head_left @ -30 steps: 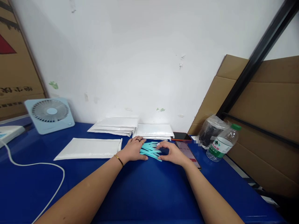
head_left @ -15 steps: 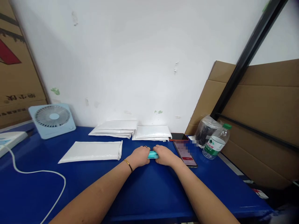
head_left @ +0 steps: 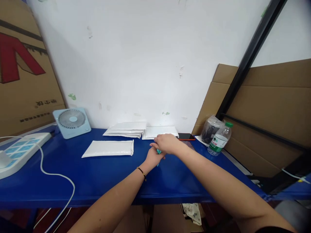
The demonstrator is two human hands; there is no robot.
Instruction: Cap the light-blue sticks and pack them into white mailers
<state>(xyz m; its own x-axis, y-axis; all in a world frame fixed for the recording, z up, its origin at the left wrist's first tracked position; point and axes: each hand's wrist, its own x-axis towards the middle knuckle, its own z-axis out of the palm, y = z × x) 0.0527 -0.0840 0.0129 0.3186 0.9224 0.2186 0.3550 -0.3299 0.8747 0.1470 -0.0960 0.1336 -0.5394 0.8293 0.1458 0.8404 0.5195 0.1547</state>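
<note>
My left hand [head_left: 153, 157] is closed around a small teal item [head_left: 158, 151], mostly hidden by my fingers. It looks folded or bundled, but its kind I cannot make out. Crossing over from the right, my right hand [head_left: 166, 143] lies on top of my left and also grips the teal item, its fingers curled. Just behind them is a short stack of white padded envelopes [head_left: 160, 131]. To its left stands a second stack of envelopes [head_left: 126, 128]. One single white envelope [head_left: 108, 148] lies nearer, left of my hands.
On the blue table [head_left: 102, 181] are a light-blue fan [head_left: 73, 121], a white power strip [head_left: 26, 149] and its cable at left. An orange-edged phone [head_left: 186, 137], a partly hidden phone, a bagged dark object [head_left: 209, 131] and a water bottle [head_left: 220, 139] stand right.
My right hand has moved left and up over my left hand, which has turned. The teal item is now more hidden. The view has shifted, showing the table's front edge.
</note>
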